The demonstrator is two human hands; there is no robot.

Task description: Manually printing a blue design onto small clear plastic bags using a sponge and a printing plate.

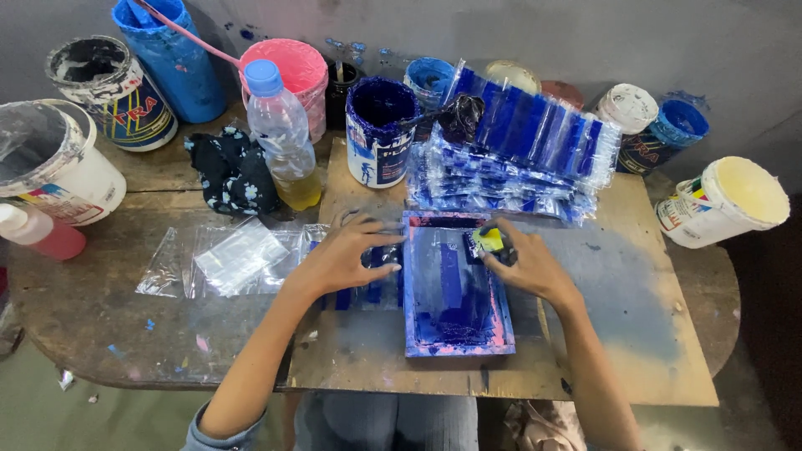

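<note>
Head view looks down on a small blue-stained printing frame (457,288) lying flat on a wooden board (635,334) on the desk (83,309), directly in front of the person. Right hand (528,266) rests over the frame's upper right corner, its fingers (501,227) curled shut around a small yellow and dark tool (489,240) that sits on the frame's mesh — the tool is tucked under the fingertips, touching them. Left hand (342,257) lies just left of the frame, fingers (378,227) spread open and pressed flat on a clear plastic bag with blue print (372,288) that pokes out from under the frame's left edge; it grips nothing.

Farther left of the frame lie unprinted clear bags (230,259). Behind the frame, touching its far edge, a heap of printed blue bags (518,150) is stacked. Left of that heap stands a dark blue ink pot (380,129), and beyond the left hand a plastic bottle with a blue cap (282,134) holding yellowish liquid — a dark cloth (234,171) beside it. Well right of the frame a white tub (727,200) lies tilted.
</note>
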